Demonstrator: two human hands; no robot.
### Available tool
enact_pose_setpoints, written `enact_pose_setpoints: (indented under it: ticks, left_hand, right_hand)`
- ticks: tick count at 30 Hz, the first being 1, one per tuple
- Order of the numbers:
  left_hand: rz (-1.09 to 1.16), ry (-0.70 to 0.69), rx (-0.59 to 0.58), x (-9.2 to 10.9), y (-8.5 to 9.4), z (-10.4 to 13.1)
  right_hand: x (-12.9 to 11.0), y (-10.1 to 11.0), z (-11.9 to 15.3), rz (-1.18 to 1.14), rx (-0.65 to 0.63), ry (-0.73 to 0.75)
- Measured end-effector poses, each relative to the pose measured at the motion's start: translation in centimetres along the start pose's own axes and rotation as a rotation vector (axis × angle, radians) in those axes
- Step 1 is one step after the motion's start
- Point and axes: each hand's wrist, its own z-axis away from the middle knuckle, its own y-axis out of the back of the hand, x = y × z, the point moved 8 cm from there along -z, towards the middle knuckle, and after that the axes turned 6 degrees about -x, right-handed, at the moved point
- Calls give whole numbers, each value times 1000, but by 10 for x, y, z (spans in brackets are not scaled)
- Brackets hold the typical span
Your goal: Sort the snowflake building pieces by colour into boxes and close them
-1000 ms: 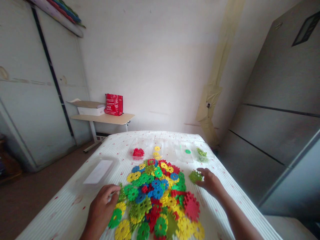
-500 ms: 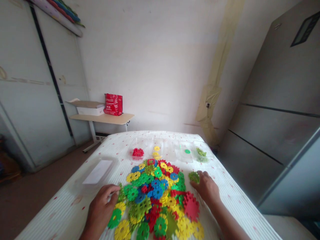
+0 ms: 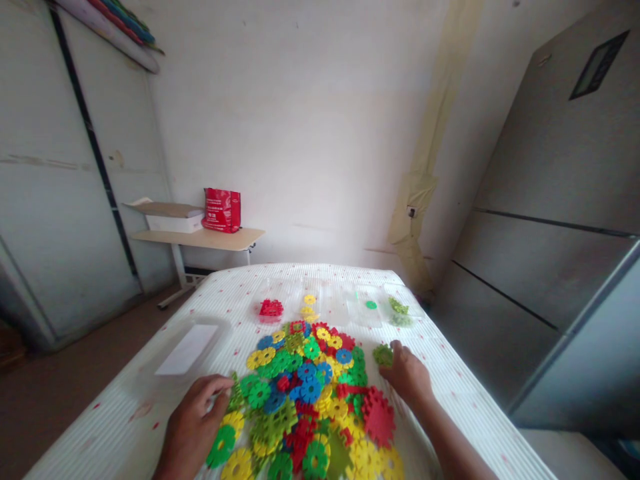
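Observation:
A heap of plastic interlocking pieces (image 3: 310,389) in red, blue, yellow and green lies in front of me, some round like flowers, some square and toothed. At its left edge my left hand (image 3: 193,420) pinches a thin olive-green toothed piece (image 3: 236,392), seen nearly edge-on. To the right of the heap my right hand (image 3: 410,375) has its fingers closed on an olive-green toothed piece (image 3: 383,355) near the tablecloth. Its fingertips are partly hidden. A large red toothed piece (image 3: 379,417) lies at the heap's right side, below that hand.
Clear boxes along the far side hold red pieces (image 3: 271,309), yellow discs (image 3: 309,311), a green disc (image 3: 371,305) and olive-green pieces (image 3: 399,307). A clear lid or tray with white paper (image 3: 187,349) is at left. A side table (image 3: 235,239) bears a red bag (image 3: 223,210).
The whole view has shifted slightly, so everything sits a little further left. Both hands stay at the same places beside the heap, with the same olive-green pieces.

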Motion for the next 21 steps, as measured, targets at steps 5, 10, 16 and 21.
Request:
enact_pose_setpoints:
  ticks: [5, 10, 16, 21]
  left_hand:
    - [13, 8, 6, 1, 1, 1]
    - [23, 44, -8, -4, 0, 2]
    - [9, 110, -20, -13, -1, 3]
    - [9, 144, 2, -10, 3, 3]
  right_hand:
    - [22, 40, -21, -41, 85, -54]
    - [48, 94, -78, -16, 155, -180]
    - [58, 76, -152, 16, -11, -241]
    - [56, 51, -181, 34, -66, -231]
